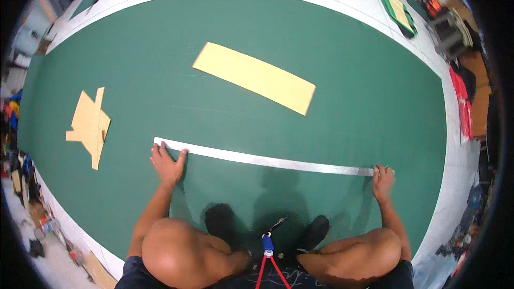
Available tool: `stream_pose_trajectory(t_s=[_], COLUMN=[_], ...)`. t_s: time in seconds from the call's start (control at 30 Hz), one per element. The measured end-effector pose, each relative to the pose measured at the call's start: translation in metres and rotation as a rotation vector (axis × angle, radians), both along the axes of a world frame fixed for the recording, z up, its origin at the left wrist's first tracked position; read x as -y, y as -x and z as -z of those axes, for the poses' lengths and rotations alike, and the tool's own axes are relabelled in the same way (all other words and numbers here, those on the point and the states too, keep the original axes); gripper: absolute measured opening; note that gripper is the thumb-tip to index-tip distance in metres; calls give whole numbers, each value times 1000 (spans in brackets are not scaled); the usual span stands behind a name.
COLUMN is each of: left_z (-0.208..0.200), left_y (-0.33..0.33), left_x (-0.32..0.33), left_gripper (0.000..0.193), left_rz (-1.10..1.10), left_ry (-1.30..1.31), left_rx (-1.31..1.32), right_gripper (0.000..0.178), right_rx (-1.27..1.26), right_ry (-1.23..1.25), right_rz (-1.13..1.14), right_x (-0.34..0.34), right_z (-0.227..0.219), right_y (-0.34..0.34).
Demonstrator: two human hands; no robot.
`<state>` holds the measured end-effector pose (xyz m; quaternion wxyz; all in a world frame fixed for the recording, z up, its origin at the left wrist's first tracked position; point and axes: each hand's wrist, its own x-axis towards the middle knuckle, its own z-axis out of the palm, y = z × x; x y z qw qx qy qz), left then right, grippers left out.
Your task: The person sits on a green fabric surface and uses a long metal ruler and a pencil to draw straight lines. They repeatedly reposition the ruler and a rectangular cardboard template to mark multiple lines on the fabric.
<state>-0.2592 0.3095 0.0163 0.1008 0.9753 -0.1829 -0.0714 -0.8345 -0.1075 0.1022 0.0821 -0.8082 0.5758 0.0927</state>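
Note:
A long metal ruler (267,161) lies flat across a wide sheet of green fabric (342,53). My left hand (167,164) presses down on the ruler's left end with fingers spread. My right hand (382,179) is at the ruler's right end, fingers curled as if pinching something small against the fabric; what it holds is too small to tell. A long yellow paper strip (255,77) lies on the fabric beyond the ruler. A tan cardboard pattern piece (89,124) sits at the left. I crouch on the fabric, knees at the lower edge.
A blue-handled tool with red cords (267,249) hangs between my knees. The fabric lies on a pale floor (460,171). Clutter of clothes, boxes and paper patterns (399,13) lines the far right and left edges.

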Motion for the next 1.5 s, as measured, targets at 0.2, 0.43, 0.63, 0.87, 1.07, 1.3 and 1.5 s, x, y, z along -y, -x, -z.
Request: stream_pose_trajectory(t_s=[0.2, 0.43, 0.63, 0.87, 1.07, 1.3, 1.5], left_z=[19, 13, 8, 9, 9, 11, 13], left_y=[16, 15, 13, 13, 15, 13, 13], left_x=[11, 9, 12, 8, 8, 6, 6], left_gripper=[93, 88, 87, 88, 87, 90, 90], left_rz=[5, 0, -4, -18, -38, -45, -49], left_ry=[118, 138, 170, 178, 201, 162, 139], left_rx=[125, 133, 112, 92, 78, 42, 44], right_gripper=[25, 33, 79, 112, 84, 51, 40], right_rx=[187, 266, 260, 165, 177, 251, 323], right_ry=[57, -124, 43, -39, -158, -310, -366], right_rz=[-600, -688, -626, -591, -724, -769, -819], right_x=[89, 53, 19, -16, -59, -122, -149], right_z=[-32, 8, 48, 43, 42, 42, 51], right_y=[-137, -473, -608, -623, -593, -579, -566])
